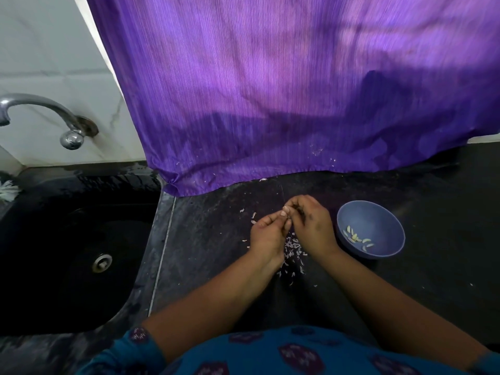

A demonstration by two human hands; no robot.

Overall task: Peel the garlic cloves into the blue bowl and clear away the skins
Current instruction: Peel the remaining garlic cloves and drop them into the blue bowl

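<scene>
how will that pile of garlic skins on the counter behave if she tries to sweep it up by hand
The garlic skins look like thin, papery flakes, so they are probably very light and apt to scatter. Stray bits already lie across the dark counter, so some would likely slip away. Being flat, they may cling and resist pinching.

shiny metal tap (pixel 40 115), ribbed purple cloth (pixel 284 90)

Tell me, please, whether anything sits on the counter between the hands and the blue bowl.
Nothing visible does. The right hand is just left of the blue bowl, with only bare dark counter between them. The garlic skins lie below and between the hands, off that path.
</scene>
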